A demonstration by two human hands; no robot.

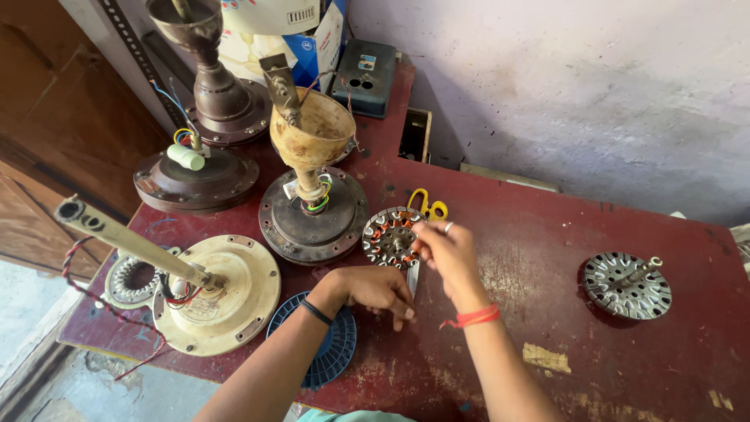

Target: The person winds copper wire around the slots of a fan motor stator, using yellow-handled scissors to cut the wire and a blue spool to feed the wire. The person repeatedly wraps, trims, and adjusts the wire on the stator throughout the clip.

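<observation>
A worn dark-red painted surface (562,258) is set against a pale plastered wall (562,86). Near the middle of the surface lies a round metal stator with copper-coloured windings (388,237).

The right hand (445,254) is raised just to the right of the stator. Its fingers (422,230) are pinched narrowly together over the stator's right edge; whether a wire is held between them cannot be told. A ring is worn on one finger and a red thread band on the wrist.

The left hand (375,291) is rested on the surface just below the stator, with its fingers curled downward. What is held under them cannot be told. A steel blade shows between the two hands, and the yellow-handled scissors (428,206) lie just beyond the stator, touching or almost touching its upper right rim.

A blue ribbed plastic disc (332,352) lies beneath the left forearm. A cream-coloured ceiling fan motor with a downrod (219,293) stands to the left, and a dark fan motor with a tan canopy cup (312,211) just behind the stator. A bare slotted steel stator core with a shaft (627,285) lies well apart on the right.
</observation>
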